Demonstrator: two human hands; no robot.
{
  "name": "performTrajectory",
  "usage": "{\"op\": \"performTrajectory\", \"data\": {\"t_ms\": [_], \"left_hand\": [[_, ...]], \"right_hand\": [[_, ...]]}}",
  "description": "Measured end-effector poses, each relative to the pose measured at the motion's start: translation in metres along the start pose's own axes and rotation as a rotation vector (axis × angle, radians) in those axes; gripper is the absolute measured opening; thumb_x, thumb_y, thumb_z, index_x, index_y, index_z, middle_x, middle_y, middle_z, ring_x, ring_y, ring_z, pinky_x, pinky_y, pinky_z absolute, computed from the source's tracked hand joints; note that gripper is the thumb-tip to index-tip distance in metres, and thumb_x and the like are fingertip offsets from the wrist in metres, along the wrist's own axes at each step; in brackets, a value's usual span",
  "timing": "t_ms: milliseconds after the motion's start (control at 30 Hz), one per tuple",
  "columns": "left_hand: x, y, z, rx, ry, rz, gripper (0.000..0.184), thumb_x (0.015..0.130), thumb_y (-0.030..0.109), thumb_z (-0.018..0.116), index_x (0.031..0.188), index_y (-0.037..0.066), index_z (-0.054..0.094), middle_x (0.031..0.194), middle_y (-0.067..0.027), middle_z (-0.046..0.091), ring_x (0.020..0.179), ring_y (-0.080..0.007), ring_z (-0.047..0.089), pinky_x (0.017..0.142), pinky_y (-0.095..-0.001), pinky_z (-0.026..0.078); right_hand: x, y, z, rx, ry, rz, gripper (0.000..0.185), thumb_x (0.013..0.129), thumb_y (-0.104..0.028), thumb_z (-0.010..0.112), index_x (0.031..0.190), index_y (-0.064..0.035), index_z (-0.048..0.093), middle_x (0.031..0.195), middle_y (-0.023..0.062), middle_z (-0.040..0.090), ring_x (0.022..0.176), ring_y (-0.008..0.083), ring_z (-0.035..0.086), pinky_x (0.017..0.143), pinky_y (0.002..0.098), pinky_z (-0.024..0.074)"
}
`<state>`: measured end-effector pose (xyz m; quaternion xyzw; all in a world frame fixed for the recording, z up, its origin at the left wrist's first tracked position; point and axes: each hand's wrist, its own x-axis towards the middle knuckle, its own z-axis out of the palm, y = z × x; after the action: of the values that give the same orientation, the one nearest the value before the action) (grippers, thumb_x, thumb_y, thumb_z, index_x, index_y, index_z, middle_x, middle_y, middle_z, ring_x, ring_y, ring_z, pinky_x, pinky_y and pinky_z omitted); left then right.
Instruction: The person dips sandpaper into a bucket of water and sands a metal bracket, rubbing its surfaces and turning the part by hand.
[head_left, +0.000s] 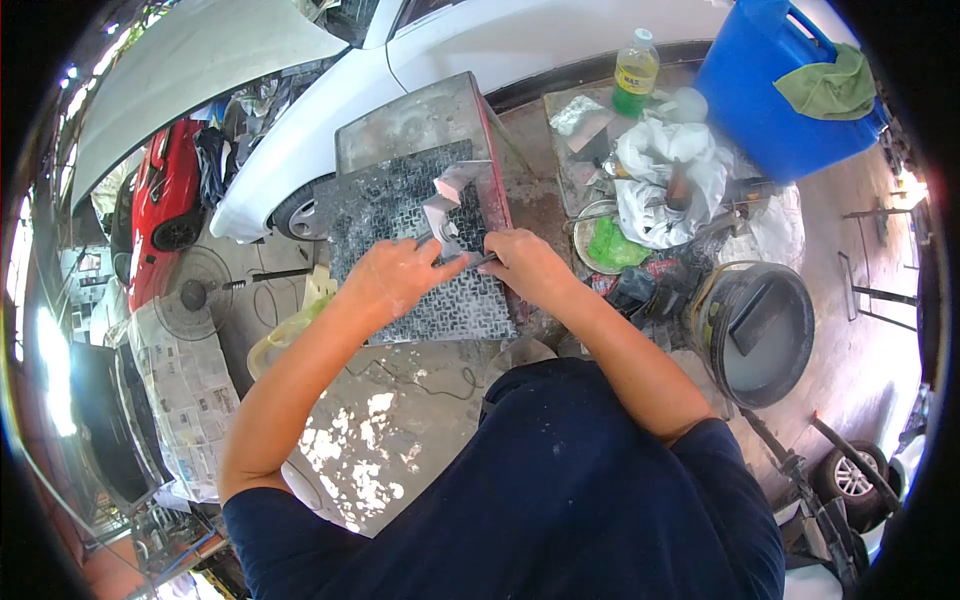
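A grey-white, angular bracket-like part (437,212) stands on a black patterned mat (420,300) in front of me. My left hand (385,282) grips its near end, with the fingers bent over it and the thumb side towards the right. My right hand (525,265) is closed at the part's right side, pinching a small dark flat piece (487,259) whose kind I cannot make out. The two hands almost meet at the near end of the part. Pale dust marks the left hand and the mat.
Beneath the mat is a worn box-like stand (408,122). To the right are a bottle of green liquid (635,75), white plastic bags (668,165), a blue container (775,95) and a bucket of cloudy water (765,365). A fan (194,294) and a white car (290,120) are left.
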<state>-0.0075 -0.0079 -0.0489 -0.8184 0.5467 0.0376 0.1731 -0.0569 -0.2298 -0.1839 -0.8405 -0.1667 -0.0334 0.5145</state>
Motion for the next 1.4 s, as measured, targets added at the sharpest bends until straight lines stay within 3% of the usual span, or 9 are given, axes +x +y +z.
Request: {"op": "performTrajectory", "data": {"t_ms": [467,667,767,867,1067,1167,1267,1367,1400], "left_hand": [[-0.003,-0.008,-0.001,-0.006,-0.081,0.163,0.055,0.089,0.013,0.060,0.141,0.030,0.062,0.095,-0.0026,0.058,0.081,-0.0209,0.067,0.066,-0.0366,0.055],[-0.008,0.007,0.013,-0.144,-0.027,-0.032,0.067,0.085,0.007,0.065,0.149,0.024,0.056,0.095,-0.0060,0.061,0.080,-0.0236,0.069,0.062,-0.0366,0.057],[-0.010,0.023,0.016,-0.264,-0.152,-0.131,0.077,0.087,0.006,0.065,0.159,0.021,0.043,0.097,-0.0084,0.062,0.081,-0.0278,0.070,0.065,-0.0413,0.059],[-0.019,0.037,0.028,-0.455,-0.065,-0.198,0.079,0.091,0.008,0.065,0.163,0.019,0.034,0.098,-0.0094,0.063,0.083,-0.0304,0.071,0.068,-0.0433,0.060],[-0.034,0.044,0.030,-0.516,-0.217,-0.297,0.070,0.100,0.019,0.062,0.164,0.023,0.032,0.117,-0.0141,0.064,0.098,-0.0374,0.070,0.078,-0.0506,0.057],[-0.049,0.045,0.032,-0.686,-0.011,-0.447,0.059,0.100,0.016,0.062,0.155,0.015,0.042,0.121,-0.0170,0.062,0.105,-0.0377,0.068,0.086,-0.0484,0.056],[-0.060,0.057,0.065,-1.053,0.437,-0.591,0.048,0.097,0.011,0.063,0.143,0.006,0.050,0.125,-0.0206,0.061,0.113,-0.0401,0.064,0.098,-0.0464,0.053],[-0.051,0.085,0.083,-1.189,0.607,-0.553,0.045,0.092,0.006,0.064,0.135,0.001,0.053,0.127,-0.0231,0.060,0.120,-0.0429,0.060,0.106,-0.0467,0.047],[-0.047,0.092,0.083,-1.173,0.615,-0.479,0.049,0.091,0.005,0.065,0.138,0.000,0.051,0.130,-0.0237,0.059,0.121,-0.0434,0.059,0.107,-0.0473,0.047]], "right_hand": [[0.000,0.002,0.001,-0.001,0.006,-0.008,0.026,0.083,-0.015,0.080,0.093,-0.0001,0.061,0.091,0.0211,0.067,0.095,0.0442,0.066,0.083,0.0533,0.0506],[-0.001,0.001,0.001,0.001,0.019,-0.014,0.025,0.083,-0.014,0.080,0.091,0.0001,0.060,0.090,0.0210,0.067,0.094,0.0444,0.066,0.083,0.0531,0.0506],[-0.002,-0.002,0.002,-0.035,0.029,-0.003,0.026,0.083,-0.014,0.080,0.091,0.0000,0.060,0.092,0.0209,0.067,0.095,0.0444,0.065,0.084,0.0528,0.0503],[-0.003,-0.007,0.000,-0.070,0.011,0.037,0.028,0.083,-0.015,0.080,0.093,-0.0005,0.059,0.096,0.0198,0.068,0.100,0.0425,0.065,0.086,0.0523,0.0508],[-0.008,-0.025,0.006,-0.194,0.086,0.164,0.034,0.082,-0.017,0.081,0.105,-0.0024,0.061,0.107,0.0167,0.067,0.110,0.0375,0.064,0.091,0.0508,0.0513],[-0.018,-0.053,0.015,-0.465,0.458,0.080,0.042,0.084,-0.020,0.081,0.116,-0.0019,0.061,0.113,0.0198,0.066,0.111,0.0408,0.063,0.094,0.0488,0.0513],[-0.051,-0.092,0.024,-0.327,0.445,0.334,0.038,0.093,-0.015,0.076,0.123,0.0016,0.059,0.113,0.0170,0.066,0.104,0.0326,0.066,0.092,0.0428,0.0520],[-0.079,-0.107,0.060,0.392,0.195,0.698,0.043,0.100,-0.026,0.071,0.133,-0.0008,0.057,0.121,0.0161,0.066,0.109,0.0267,0.065,0.095,0.0368,0.0517],[-0.082,-0.111,0.073,0.522,0.282,0.704,0.041,0.103,-0.027,0.068,0.132,-0.0011,0.057,0.119,0.0134,0.066,0.108,0.0232,0.064,0.094,0.0356,0.0519]]}}
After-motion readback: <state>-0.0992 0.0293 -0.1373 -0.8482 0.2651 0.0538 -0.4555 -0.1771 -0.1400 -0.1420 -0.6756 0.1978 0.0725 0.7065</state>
